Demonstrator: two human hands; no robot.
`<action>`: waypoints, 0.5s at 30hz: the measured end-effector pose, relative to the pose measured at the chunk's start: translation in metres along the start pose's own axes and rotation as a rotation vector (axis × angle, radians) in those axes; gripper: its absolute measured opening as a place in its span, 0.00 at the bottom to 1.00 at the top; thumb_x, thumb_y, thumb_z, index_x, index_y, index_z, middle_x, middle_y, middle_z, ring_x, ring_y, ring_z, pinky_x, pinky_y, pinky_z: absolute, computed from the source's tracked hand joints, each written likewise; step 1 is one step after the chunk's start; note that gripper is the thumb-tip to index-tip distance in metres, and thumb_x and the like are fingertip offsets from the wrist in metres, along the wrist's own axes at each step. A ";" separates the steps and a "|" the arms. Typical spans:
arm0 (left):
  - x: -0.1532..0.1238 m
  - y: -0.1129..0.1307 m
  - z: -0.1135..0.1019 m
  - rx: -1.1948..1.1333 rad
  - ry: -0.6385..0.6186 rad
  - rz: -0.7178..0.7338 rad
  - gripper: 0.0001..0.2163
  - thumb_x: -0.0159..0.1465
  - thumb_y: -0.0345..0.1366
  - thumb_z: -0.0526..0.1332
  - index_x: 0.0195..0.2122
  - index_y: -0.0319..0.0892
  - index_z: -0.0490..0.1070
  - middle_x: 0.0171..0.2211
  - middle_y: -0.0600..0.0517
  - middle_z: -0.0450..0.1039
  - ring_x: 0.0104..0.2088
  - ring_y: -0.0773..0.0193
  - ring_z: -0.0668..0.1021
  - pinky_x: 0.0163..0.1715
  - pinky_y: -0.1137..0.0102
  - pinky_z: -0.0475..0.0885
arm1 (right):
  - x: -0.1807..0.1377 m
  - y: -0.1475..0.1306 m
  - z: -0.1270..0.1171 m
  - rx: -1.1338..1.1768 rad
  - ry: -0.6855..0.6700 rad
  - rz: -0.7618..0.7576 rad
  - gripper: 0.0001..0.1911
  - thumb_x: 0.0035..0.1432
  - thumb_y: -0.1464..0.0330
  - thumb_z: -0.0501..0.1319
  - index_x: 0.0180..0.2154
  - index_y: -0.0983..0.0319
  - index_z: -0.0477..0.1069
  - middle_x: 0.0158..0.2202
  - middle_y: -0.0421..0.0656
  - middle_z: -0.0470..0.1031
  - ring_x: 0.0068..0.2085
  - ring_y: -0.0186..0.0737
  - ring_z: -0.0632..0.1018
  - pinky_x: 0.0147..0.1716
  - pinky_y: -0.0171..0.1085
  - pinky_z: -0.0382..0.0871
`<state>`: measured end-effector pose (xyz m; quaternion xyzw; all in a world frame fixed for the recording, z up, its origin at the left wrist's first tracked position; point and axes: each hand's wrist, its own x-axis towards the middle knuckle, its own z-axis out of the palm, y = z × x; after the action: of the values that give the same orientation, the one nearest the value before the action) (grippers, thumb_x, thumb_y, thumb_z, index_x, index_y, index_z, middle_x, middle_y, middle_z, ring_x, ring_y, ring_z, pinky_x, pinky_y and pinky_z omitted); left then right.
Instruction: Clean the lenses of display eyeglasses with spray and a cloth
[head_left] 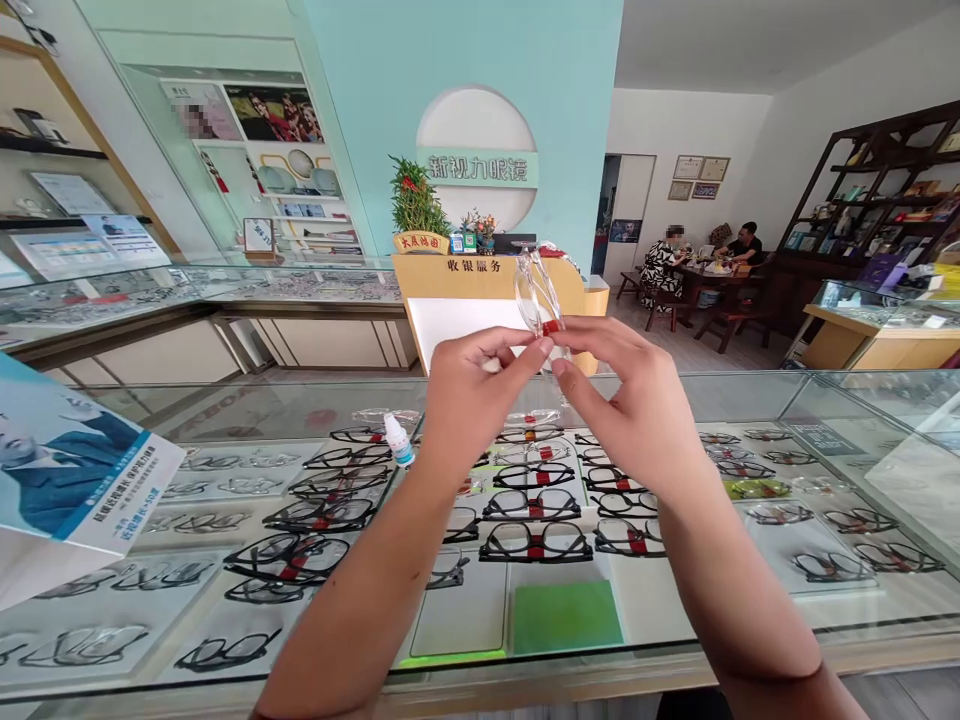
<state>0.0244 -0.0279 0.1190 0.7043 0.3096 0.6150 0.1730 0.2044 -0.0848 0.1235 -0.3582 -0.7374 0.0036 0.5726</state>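
I hold a pair of clear-framed glasses (534, 290) up in front of me, lenses pointing upward, a small red tag at the bridge. My left hand (469, 395) pinches the glasses from the left, with something white between its fingers. My right hand (634, 400) pinches the frame near the red tag from the right. Both hands hover above a glass display counter (750, 400) filled with rows of dark-framed glasses (534, 505). A small white dropper bottle (398, 440) with a blue label stands on the counter glass left of my left wrist.
A green cloth (566, 615) lies in the case near me. A blue brochure stand (71, 470) is at the left. A yellow cashier desk (480, 300) stands behind the counter. Two people sit at a table (701, 270) at the back right. More glass counters run left and right.
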 end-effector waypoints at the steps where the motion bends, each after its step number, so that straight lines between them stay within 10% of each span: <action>1: 0.003 -0.003 -0.001 0.006 -0.007 -0.005 0.13 0.68 0.52 0.76 0.38 0.48 0.90 0.22 0.55 0.74 0.23 0.65 0.70 0.24 0.68 0.67 | -0.001 -0.002 -0.002 -0.021 -0.043 0.012 0.14 0.73 0.69 0.65 0.53 0.52 0.87 0.60 0.46 0.88 0.59 0.52 0.87 0.61 0.55 0.83; 10: 0.004 -0.023 0.006 0.322 -0.135 0.008 0.07 0.67 0.45 0.73 0.37 0.52 0.90 0.27 0.53 0.82 0.24 0.62 0.73 0.28 0.62 0.68 | 0.002 -0.008 -0.048 -0.118 -0.096 0.109 0.10 0.70 0.74 0.63 0.42 0.55 0.81 0.41 0.43 0.87 0.43 0.48 0.84 0.51 0.52 0.82; 15: 0.003 -0.053 0.044 0.450 -0.268 0.033 0.04 0.63 0.41 0.74 0.33 0.50 0.88 0.26 0.49 0.82 0.28 0.55 0.79 0.31 0.63 0.68 | 0.002 -0.021 -0.078 -0.186 -0.083 0.166 0.14 0.65 0.78 0.65 0.38 0.50 0.74 0.39 0.40 0.84 0.39 0.51 0.83 0.44 0.55 0.80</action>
<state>0.0556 0.0198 0.0801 0.8051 0.4016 0.4346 0.0413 0.2592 -0.1312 0.1607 -0.4692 -0.7254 -0.0026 0.5037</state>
